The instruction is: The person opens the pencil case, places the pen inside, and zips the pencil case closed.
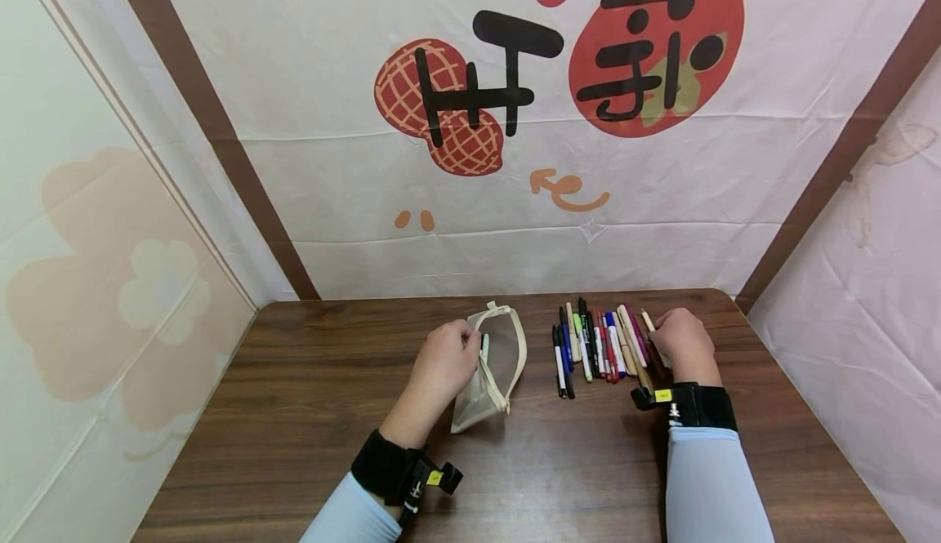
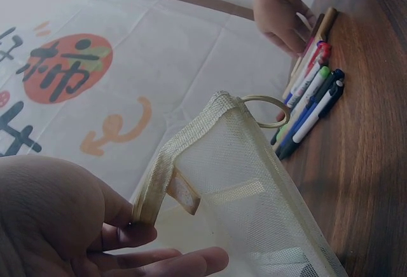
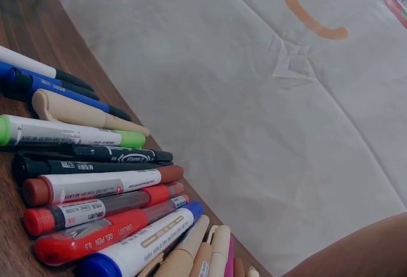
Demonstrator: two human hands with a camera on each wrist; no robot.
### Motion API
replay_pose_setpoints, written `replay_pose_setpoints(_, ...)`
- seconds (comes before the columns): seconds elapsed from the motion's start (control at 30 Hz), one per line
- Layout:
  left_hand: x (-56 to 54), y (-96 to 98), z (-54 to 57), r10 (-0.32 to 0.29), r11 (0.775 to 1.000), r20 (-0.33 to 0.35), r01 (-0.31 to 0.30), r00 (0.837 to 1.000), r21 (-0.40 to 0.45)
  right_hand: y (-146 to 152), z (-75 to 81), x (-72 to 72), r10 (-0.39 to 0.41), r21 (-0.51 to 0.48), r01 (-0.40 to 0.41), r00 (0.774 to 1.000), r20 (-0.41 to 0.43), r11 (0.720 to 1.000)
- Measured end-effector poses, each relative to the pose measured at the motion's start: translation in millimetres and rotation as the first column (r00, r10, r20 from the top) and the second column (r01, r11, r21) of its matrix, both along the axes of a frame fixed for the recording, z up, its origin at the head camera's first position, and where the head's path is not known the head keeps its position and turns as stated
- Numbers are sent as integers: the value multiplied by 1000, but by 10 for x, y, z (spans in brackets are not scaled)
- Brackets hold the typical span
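A cream mesh zip pouch (image 1: 478, 406) stands on the table with its mouth gaping toward the right. My left hand (image 1: 446, 358) pinches the pouch's left rim between thumb and finger; in the left wrist view, the other fingers of that hand (image 2: 57, 223) extend beside the mesh. A small tan tag (image 2: 184, 191) hangs inside the rim. Right of the pouch lies a row of pens and markers (image 1: 599, 343). At the row's right end, my right hand (image 1: 685, 343) has its curled fingers on a beige pen (image 1: 646, 319), partly hiding it. In the right wrist view, only skin shows at the lower right.
The brown wooden table (image 1: 309, 412) ends at the back against a white printed cloth (image 1: 331, 192). In the right wrist view, a red gel pen (image 3: 89, 236), a blue-capped marker (image 3: 149, 239) and a green-capped marker (image 3: 70, 131) lie close together.
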State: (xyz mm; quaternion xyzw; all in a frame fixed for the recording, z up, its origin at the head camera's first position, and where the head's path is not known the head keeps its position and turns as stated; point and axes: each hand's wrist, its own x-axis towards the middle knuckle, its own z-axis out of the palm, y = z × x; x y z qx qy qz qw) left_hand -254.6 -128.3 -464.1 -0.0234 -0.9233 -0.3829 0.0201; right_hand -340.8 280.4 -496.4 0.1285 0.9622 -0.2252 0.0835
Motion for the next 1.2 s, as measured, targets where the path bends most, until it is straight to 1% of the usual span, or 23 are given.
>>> replay_pose_setpoints(0.1,1,0,2,0,1000,0,0,1000,0,16,0,6,15,11,-15,1000,-10,1000)
replay_pose_setpoints(0.27,2,3,2,4,1000,-7,-4,1000,-8,29,-3,0,19,10,-19,1000,-8,1000)
replay_pose_setpoints(0.5,1,8,-6,0,1000,-4,0,1000,2,10,15,-7,-7,-11,7,999,34,1000)
replay_pose_setpoints(0.73,3,9,-5,-4,1000,-7,4,1000,6,42,49,0,-12,-23,13,1000,26,1000)
replay_pose_setpoints(0.87,7,11,-3,-4,1000,-7,5,1000,5,43,66,-6,-12,-20,12,1000,1,1000)
replay_pose_setpoints(1.03,14,10,1,-5,1000,-13,5,1000,5,17,110,5,-11,-21,10,998,-56,1000)
replay_pose_setpoints(1.2,17,13,1,-8,1000,-14,8,1000,4,-39,199,28,-18,-84,10,995,-97,996)
